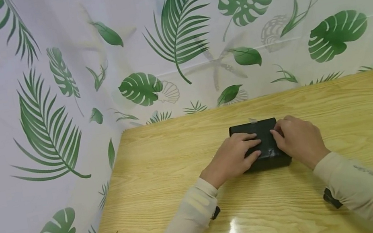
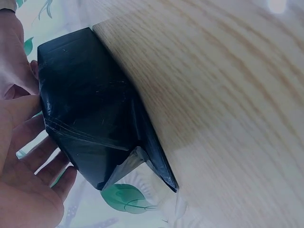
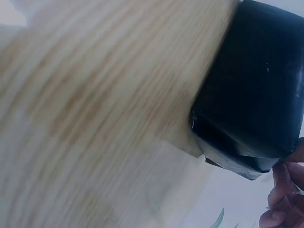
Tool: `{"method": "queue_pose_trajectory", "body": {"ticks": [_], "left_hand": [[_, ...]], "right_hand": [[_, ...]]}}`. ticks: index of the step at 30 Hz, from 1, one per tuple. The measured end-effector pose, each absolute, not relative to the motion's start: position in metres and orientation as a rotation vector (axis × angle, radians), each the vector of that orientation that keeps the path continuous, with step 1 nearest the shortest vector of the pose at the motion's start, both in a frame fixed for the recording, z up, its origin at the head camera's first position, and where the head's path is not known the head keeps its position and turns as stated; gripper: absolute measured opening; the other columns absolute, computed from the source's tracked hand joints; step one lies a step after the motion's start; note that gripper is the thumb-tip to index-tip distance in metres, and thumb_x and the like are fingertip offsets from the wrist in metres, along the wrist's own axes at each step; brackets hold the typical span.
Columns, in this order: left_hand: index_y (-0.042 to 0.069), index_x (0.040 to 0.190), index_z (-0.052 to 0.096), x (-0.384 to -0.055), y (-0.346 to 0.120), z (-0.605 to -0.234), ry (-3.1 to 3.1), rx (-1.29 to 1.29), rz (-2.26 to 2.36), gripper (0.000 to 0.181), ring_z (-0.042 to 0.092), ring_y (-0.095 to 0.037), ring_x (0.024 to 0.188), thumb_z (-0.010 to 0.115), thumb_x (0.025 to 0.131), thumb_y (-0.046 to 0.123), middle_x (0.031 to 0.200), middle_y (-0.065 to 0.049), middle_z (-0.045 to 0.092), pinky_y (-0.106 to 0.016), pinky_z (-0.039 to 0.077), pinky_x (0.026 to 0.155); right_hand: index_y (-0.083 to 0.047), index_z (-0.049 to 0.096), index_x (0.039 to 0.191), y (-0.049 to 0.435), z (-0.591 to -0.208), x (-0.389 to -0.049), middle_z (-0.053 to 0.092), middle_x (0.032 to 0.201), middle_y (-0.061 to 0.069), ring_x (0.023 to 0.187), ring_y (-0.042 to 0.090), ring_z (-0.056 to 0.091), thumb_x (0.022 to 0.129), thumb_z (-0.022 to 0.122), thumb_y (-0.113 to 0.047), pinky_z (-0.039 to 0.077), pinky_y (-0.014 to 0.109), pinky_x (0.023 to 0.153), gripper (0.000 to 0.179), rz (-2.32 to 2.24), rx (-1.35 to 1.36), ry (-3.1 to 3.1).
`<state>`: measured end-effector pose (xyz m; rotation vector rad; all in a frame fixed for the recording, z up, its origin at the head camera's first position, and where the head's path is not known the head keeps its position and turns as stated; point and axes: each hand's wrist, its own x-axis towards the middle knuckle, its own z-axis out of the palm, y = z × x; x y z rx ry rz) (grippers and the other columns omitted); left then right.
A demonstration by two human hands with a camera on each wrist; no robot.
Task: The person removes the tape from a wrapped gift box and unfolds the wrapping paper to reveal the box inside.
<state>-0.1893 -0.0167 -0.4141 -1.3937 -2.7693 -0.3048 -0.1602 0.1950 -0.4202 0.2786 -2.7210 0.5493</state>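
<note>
A box-shaped parcel in glossy black wrapping [image 1: 264, 134] lies on the table, with a small clear strip of tape [image 1: 253, 120] sticking out past its far edge. Across the parcel's top rests my left hand [image 1: 233, 156], its fingers spread and nearly straight. In the left wrist view, the parcel's left end [image 2: 124, 167] shows a folded flap standing partly open. My right hand [image 1: 299, 137] is at the parcel's right edge, thumb and fingers bent together, pinching the wrapping there. The right wrist view shows its fingertips [image 3: 280, 190] at the parcel's corner, partly cut off by the frame.
The wood-grain table [image 1: 158, 170] extends around the parcel on all sides. Behind it and to the left hangs a white sheet with green leaves [image 1: 178, 44]. Dark wrist devices [image 1: 331, 198] show under both sleeves.
</note>
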Motion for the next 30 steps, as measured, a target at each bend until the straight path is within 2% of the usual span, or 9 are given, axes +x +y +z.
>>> {"method": "queue_pose_trajectory", "body": {"ticks": [5, 10, 30], "left_hand": [[0.013, 0.14, 0.063, -0.189, -0.015, -0.416, -2.761, -1.4, -0.301, 0.041, 0.051, -0.016, 0.135, 0.056, 0.106, 0.034, 0.146, -0.005, 0.056, -0.026, 0.036, 0.115], [0.013, 0.14, 0.062, -0.189, -0.015, -0.416, -2.765, -1.398, -0.287, 0.041, 0.05, -0.016, 0.136, 0.056, 0.106, 0.035, 0.146, -0.005, 0.056, -0.027, 0.036, 0.115], [0.012, 0.141, 0.061, -0.187, -0.016, -0.416, -2.762, -1.413, -0.31, 0.041, 0.049, -0.018, 0.138, 0.055, 0.107, 0.033, 0.147, -0.007, 0.055, -0.029, 0.034, 0.117]], "right_hand": [[0.004, 0.069, 0.082, 0.197, -0.422, -0.16, 0.063, 0.073, 0.014, 0.05, 0.019, 0.053, 0.093, 0.069, -0.009, 0.047, 0.04, 0.043, 0.017, 0.54, 0.271, -2.708], [0.006, 0.067, 0.085, 0.202, -0.421, -0.158, 0.064, 0.077, 0.017, 0.051, 0.021, 0.054, 0.093, 0.068, -0.009, 0.047, 0.04, 0.044, 0.017, 0.54, 0.226, -2.721], [0.006, 0.07, 0.086, 0.229, -0.422, -0.155, 0.066, 0.075, 0.015, 0.054, 0.022, 0.056, 0.094, 0.061, -0.012, 0.042, 0.035, 0.039, 0.021, 0.61, 0.112, -2.7]]}}
